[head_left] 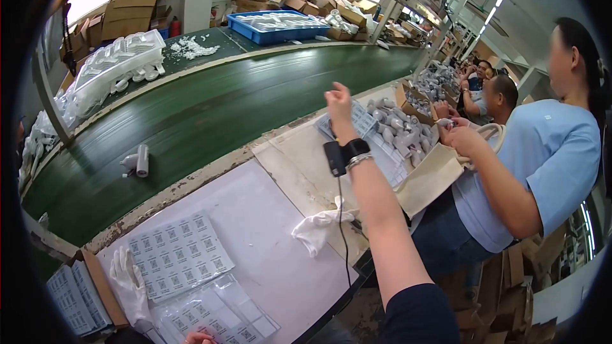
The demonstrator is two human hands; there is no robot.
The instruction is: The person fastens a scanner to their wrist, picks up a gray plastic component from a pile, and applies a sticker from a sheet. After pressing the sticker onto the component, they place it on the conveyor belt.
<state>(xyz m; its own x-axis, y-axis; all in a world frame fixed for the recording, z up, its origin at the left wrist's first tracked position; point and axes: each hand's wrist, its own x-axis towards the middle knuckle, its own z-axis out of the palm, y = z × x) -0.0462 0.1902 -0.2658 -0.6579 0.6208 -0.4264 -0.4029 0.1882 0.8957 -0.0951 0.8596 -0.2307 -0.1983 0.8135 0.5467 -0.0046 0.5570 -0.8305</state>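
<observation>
My right arm, in a dark sleeve, stretches from the lower right up toward the belt. At its end, my right hand [340,109] is raised over the belt's near edge, fingers loosely bent and apart, with nothing visible in it. Beside it lie printed label sheets [362,121] and a heap of white-grey bulbs [398,129]. Of my left hand [201,338] only a few fingertips show at the bottom edge, touching or just above a label sheet [191,318] on the table; its grip is hidden. Another label sheet [182,251] lies just beyond.
Two bulb-like pieces [142,160] lie on the green conveyor belt [255,102]. White gloves [319,229] [129,283] rest on the table, near a carton of labels [95,286]. A blue tray [274,32] stands beyond the belt. A co-worker [535,159] stands close at right.
</observation>
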